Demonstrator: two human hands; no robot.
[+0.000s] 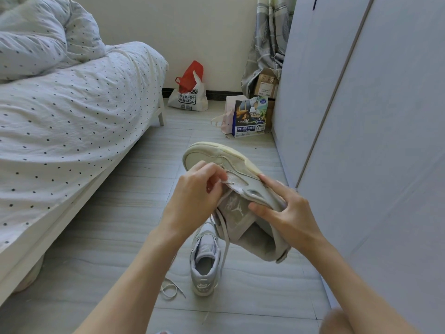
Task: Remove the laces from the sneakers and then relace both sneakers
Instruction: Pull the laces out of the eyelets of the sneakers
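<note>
Held up above the floor: a pale grey sneaker, toe pointing away, sole edge turned up and to the right. Left hand, fingers curled, pinching a grey lace at an eyelet on the upper; exactly which eyelet, hard to tell behind the fingertips. Right hand, grip closed round the collar and side of the same sneaker, thumb pressed on the tongue beside the stitched logo. Lace hanging loose from the held sneaker, trailing down past a second sneaker. Second sneaker upright on the floor, just below the held one, heel toward the camera, opening visible. Another loose lace lying on the floor just left of that heel. Bed with dotted cover along the left. Wardrobe along the right. Plastic bags and a printed bag by the far wall.
</note>
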